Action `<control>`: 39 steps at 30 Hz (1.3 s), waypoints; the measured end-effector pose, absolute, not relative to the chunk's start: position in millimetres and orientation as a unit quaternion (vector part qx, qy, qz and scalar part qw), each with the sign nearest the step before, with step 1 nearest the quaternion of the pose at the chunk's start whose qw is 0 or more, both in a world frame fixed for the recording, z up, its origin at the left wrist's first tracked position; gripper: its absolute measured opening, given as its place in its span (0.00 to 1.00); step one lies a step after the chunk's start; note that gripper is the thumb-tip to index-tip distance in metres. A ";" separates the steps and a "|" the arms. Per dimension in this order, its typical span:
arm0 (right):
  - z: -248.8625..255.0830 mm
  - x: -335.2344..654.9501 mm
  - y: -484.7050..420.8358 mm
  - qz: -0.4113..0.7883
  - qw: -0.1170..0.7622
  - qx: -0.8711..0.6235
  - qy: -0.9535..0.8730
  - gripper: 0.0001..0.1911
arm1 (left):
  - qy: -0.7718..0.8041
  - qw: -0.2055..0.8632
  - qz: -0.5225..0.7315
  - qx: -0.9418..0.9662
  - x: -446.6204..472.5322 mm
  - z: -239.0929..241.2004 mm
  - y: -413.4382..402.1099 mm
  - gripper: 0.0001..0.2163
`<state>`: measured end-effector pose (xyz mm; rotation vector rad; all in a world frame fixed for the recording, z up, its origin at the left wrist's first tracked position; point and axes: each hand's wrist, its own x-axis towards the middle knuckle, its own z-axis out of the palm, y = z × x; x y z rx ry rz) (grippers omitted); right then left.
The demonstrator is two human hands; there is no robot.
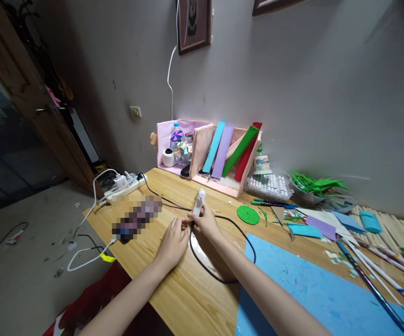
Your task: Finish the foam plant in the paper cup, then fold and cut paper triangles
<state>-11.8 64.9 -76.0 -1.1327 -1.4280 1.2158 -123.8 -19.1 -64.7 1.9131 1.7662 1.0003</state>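
Note:
My right hand (pixel 207 221) is closed around the grip of a white glue gun (pixel 199 201), which stands upright on the wooden table (pixel 187 289). My left hand (pixel 174 241) rests beside it, its fingertips pinched on the gun's black cord (pixel 219 275) where it leaves the handle. The cord loops across the table and runs back to a white power strip (pixel 126 186) at the far left corner.
A blue paper sheet (pixel 310 294) lies at the right front. A pink organiser (pixel 219 156) with coloured paper rolls stands against the wall. A green disc (pixel 248 215), markers, paper scraps and white rods lie to the right. A pixelated object (pixel 137 217) lies left.

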 end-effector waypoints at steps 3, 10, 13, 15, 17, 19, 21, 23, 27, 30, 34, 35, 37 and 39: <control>-77.2 -15.7 63.9 0.477 0.446 -0.468 -0.595 0.19 | 0.634 0.174 0.350 0.667 -124.2 -67.3 -17.0 0.09; -74.5 -14.0 61.0 0.430 0.398 -0.478 -0.654 0.20 | 0.662 0.095 0.354 0.653 -108.7 -53.6 -35.5 0.05; -62.1 2.9 62.6 0.386 0.368 -0.489 -0.690 0.17 | 0.589 0.078 0.351 0.724 -78.8 -39.2 -62.0 0.05; -47.0 23.1 68.4 0.339 0.349 -0.505 -0.713 0.09 | 0.467 0.063 0.343 0.812 -50.8 -28.7 -76.4 0.06; -27.3 49.7 77.5 0.284 0.332 -0.523 -0.732 0.06 | 0.314 -0.011 0.355 0.880 -18.2 -15.8 -81.6 0.12; -5.8 81.4 86.7 0.221 0.324 -0.540 -0.745 0.10 | 0.173 -0.098 0.342 0.918 18.6 1.8 -77.1 0.18; 14.0 116.8 92.2 0.142 0.324 -0.566 -0.745 0.10 | 0.087 -0.145 0.302 0.938 59.7 23.8 -68.0 0.18; 29.4 155.1 91.8 0.070 0.312 -0.593 -0.739 0.10 | 0.038 -0.146 0.265 0.952 103.7 45.7 -62.2 0.15; 46.5 237.1 74.3 -0.044 0.273 -0.639 -0.718 0.09 | -0.105 -0.109 0.221 0.963 186.0 69.2 -76.3 0.13; 53.6 299.1 50.5 -0.107 0.253 -0.674 -0.685 0.09 | -0.217 -0.073 0.250 0.941 232.3 68.2 -102.5 0.12; 66.2 372.1 11.6 -0.169 0.254 -0.713 -0.631 0.09 | -0.324 -0.014 0.300 0.897 274.4 63.9 -142.7 0.11; 70.8 387.4 1.5 -0.182 0.259 -0.720 -0.618 0.10 | -0.346 0.006 0.308 0.886 282.5 63.2 -153.3 0.11; 81.9 414.2 -18.9 -0.205 0.275 -0.729 -0.592 0.10 | -0.380 0.041 0.315 0.869 296.7 60.4 -175.0 0.11; 93.9 436.5 -41.0 -0.226 0.295 -0.736 -0.565 0.12 | -0.399 0.068 0.311 0.860 308.9 54.8 -196.9 0.11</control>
